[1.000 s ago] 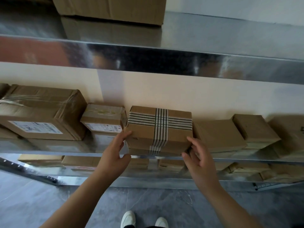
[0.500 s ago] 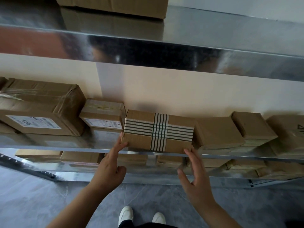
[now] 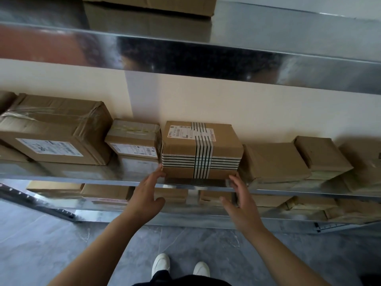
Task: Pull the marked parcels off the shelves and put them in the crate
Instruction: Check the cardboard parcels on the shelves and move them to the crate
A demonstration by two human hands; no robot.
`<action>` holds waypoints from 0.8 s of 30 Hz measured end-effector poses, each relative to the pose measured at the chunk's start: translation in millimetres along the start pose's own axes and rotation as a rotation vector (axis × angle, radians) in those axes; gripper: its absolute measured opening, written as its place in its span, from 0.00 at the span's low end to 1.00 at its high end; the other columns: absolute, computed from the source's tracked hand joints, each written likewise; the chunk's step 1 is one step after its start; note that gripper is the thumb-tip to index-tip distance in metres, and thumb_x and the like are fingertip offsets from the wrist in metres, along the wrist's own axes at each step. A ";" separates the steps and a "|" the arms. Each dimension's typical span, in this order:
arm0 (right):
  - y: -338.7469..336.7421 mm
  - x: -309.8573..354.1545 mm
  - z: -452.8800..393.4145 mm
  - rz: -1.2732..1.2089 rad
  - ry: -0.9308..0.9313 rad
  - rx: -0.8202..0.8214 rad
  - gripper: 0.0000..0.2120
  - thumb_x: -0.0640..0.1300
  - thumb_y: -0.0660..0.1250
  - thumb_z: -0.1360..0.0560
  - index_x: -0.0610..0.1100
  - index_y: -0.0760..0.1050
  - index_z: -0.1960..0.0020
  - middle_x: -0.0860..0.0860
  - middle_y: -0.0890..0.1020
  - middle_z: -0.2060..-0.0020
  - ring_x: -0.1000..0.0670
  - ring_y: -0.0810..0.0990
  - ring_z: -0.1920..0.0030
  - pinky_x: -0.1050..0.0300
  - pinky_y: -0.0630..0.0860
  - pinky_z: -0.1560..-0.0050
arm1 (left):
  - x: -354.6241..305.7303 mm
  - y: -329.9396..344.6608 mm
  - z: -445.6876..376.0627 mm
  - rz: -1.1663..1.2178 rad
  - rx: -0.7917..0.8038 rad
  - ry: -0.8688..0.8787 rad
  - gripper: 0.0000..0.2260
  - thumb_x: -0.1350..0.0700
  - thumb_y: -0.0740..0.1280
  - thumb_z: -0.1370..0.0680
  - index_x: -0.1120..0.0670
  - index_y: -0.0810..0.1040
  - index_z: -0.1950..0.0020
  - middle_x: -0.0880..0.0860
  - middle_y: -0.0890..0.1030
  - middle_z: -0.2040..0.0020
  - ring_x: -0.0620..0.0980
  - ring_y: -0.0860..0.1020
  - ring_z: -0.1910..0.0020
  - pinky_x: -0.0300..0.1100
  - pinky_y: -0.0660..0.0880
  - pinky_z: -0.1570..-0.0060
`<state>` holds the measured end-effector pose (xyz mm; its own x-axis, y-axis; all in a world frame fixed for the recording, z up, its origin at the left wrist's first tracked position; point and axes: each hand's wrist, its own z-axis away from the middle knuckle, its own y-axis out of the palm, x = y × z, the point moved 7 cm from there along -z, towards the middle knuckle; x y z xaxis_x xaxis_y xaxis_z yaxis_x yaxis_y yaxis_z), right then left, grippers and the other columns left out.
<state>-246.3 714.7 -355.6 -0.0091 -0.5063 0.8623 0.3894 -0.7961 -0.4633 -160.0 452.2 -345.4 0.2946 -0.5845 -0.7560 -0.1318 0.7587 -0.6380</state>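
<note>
Along the front lip of the metal shelf (image 3: pixel 86 177), the striped parcel (image 3: pixel 201 150) sits near the edge, squeezed between a small labelled box (image 3: pixel 133 141) just to its left and a plain box (image 3: pixel 274 162) touching its right side. One large taped box (image 3: pixel 55 129) stands farther left, and two more cartons sit farther right. Open grey floor (image 3: pixel 41 244) lies below. Both arms reach up and forward. The left hand (image 3: pixel 145 196) has straight fingers touching the parcel's lower left corner; the right hand (image 3: pixel 243 205) is spread wide at the lower right corner, gripping nothing.
</note>
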 end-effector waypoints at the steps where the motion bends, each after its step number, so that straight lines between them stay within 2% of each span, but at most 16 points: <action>1: 0.3 -2.3 -3.0 -0.018 0.028 0.006 0.30 0.47 0.70 0.24 0.61 0.60 0.28 0.61 0.67 0.28 0.61 0.65 0.29 0.58 0.63 0.33 | -0.5 -0.1 -1.4 0.008 0.007 -0.027 0.35 0.65 0.68 0.28 0.45 0.61 0.24 0.44 0.69 0.31 0.45 0.66 0.31 0.44 0.67 0.35; 5: 5.3 -10.3 -15.7 -0.075 0.129 0.053 0.29 0.48 0.71 0.24 0.56 0.62 0.27 0.58 0.69 0.32 0.58 0.67 0.32 0.57 0.66 0.36 | -0.5 -1.3 -9.1 0.024 0.039 -0.128 0.24 0.62 0.68 0.26 0.47 0.66 0.34 0.49 0.70 0.34 0.50 0.70 0.36 0.44 0.70 0.41; 8: 11.7 -8.8 -19.5 -0.062 0.191 0.085 0.26 0.49 0.71 0.25 0.53 0.65 0.30 0.57 0.71 0.35 0.58 0.68 0.36 0.53 0.68 0.33 | 1.4 1.1 -14.2 0.118 0.087 -0.199 0.20 0.63 0.66 0.25 0.48 0.64 0.39 0.48 0.71 0.39 0.48 0.70 0.40 0.44 0.70 0.43; 11: 0.8 6.7 -18.1 -0.051 0.134 -0.031 0.16 0.47 0.69 0.23 0.54 0.70 0.37 0.58 0.75 0.41 0.56 0.73 0.38 0.55 0.71 0.38 | 1.1 -7.0 -17.2 0.271 -0.007 -0.217 0.20 0.64 0.64 0.23 0.47 0.63 0.36 0.49 0.73 0.37 0.48 0.71 0.37 0.44 0.70 0.42; 13: -12.0 21.6 -11.1 -0.052 0.063 -0.173 0.12 0.47 0.67 0.22 0.52 0.71 0.39 0.56 0.78 0.43 0.57 0.77 0.42 0.64 0.73 0.46 | -1.4 -19.7 -15.3 0.404 -0.122 -0.247 0.21 0.63 0.63 0.21 0.47 0.65 0.32 0.49 0.74 0.34 0.46 0.71 0.38 0.44 0.70 0.43; 15: -23.4 35.4 -4.6 -0.084 -0.011 -0.308 0.10 0.44 0.65 0.20 0.49 0.72 0.39 0.54 0.79 0.44 0.65 0.78 0.49 0.73 0.72 0.57 | -7.6 -30.4 -16.5 0.495 -0.208 -0.272 0.21 0.62 0.62 0.20 0.48 0.66 0.28 0.47 0.76 0.36 0.44 0.74 0.43 0.34 0.71 0.50; 16: -27.1 39.9 -3.4 -0.107 -0.038 -0.349 0.10 0.42 0.63 0.20 0.47 0.72 0.39 0.54 0.79 0.45 0.68 0.78 0.53 0.75 0.72 0.60 | -11.5 -34.2 -18.3 0.527 -0.237 -0.284 0.20 0.60 0.61 0.19 0.49 0.67 0.28 0.46 0.76 0.39 0.41 0.75 0.47 0.28 0.71 0.58; 17: -27.6 43.3 -3.9 -0.125 -0.052 -0.358 0.12 0.41 0.62 0.19 0.47 0.72 0.37 0.55 0.78 0.45 0.70 0.77 0.54 0.76 0.72 0.60 | -14.5 -37.1 -20.8 0.541 -0.254 -0.294 0.18 0.58 0.62 0.18 0.49 0.69 0.28 0.44 0.77 0.42 0.38 0.75 0.52 0.26 0.70 0.65; 18: -26.5 46.8 -5.5 -0.129 -0.060 -0.339 0.14 0.41 0.62 0.19 0.48 0.72 0.34 0.57 0.77 0.43 0.71 0.77 0.51 0.76 0.72 0.59 | -17.9 -38.1 -23.4 0.530 -0.260 -0.304 0.16 0.55 0.62 0.18 0.50 0.72 0.30 0.42 0.77 0.47 0.36 0.74 0.56 0.26 0.69 0.69; 19: -23.9 49.7 -7.8 -0.115 -0.067 -0.306 0.17 0.42 0.61 0.19 0.50 0.71 0.30 0.58 0.76 0.40 0.69 0.76 0.46 0.75 0.72 0.53 | -20.1 -37.4 -25.5 0.501 -0.250 -0.315 0.14 0.52 0.63 0.18 0.50 0.75 0.33 0.40 0.77 0.52 0.36 0.74 0.57 0.27 0.68 0.68; 21: -20.7 51.6 -12.2 -0.073 -0.070 -0.259 0.20 0.46 0.61 0.19 0.53 0.69 0.27 0.58 0.73 0.32 0.61 0.72 0.35 0.67 0.70 0.40 | -17.1 -33.5 -30.2 0.474 -0.226 -0.348 0.08 0.48 0.64 0.19 0.47 0.81 0.44 0.39 0.79 0.56 0.39 0.77 0.55 0.32 0.71 0.60; 23: -22.6 51.6 -13.3 -0.082 -0.064 -0.252 0.20 0.48 0.62 0.19 0.52 0.70 0.28 0.58 0.71 0.31 0.61 0.69 0.33 0.67 0.66 0.38 | -11.9 -31.1 -32.7 0.512 -0.220 -0.370 0.06 0.48 0.65 0.20 0.43 0.81 0.55 0.41 0.81 0.57 0.45 0.80 0.50 0.40 0.75 0.50; 24: -24.2 50.7 -12.1 -0.104 -0.061 -0.254 0.19 0.48 0.63 0.19 0.52 0.71 0.28 0.59 0.72 0.32 0.63 0.69 0.34 0.69 0.65 0.39 | -9.5 -31.5 -33.0 0.528 -0.219 -0.373 0.06 0.49 0.67 0.21 0.44 0.82 0.56 0.42 0.82 0.56 0.46 0.80 0.49 0.42 0.76 0.46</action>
<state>-267.3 704.3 -303.2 0.0212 -0.4029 0.9150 0.1457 -0.9042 -0.4015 -189.9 424.4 -322.9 0.4393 0.0158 -0.8982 -0.5244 0.8163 -0.2421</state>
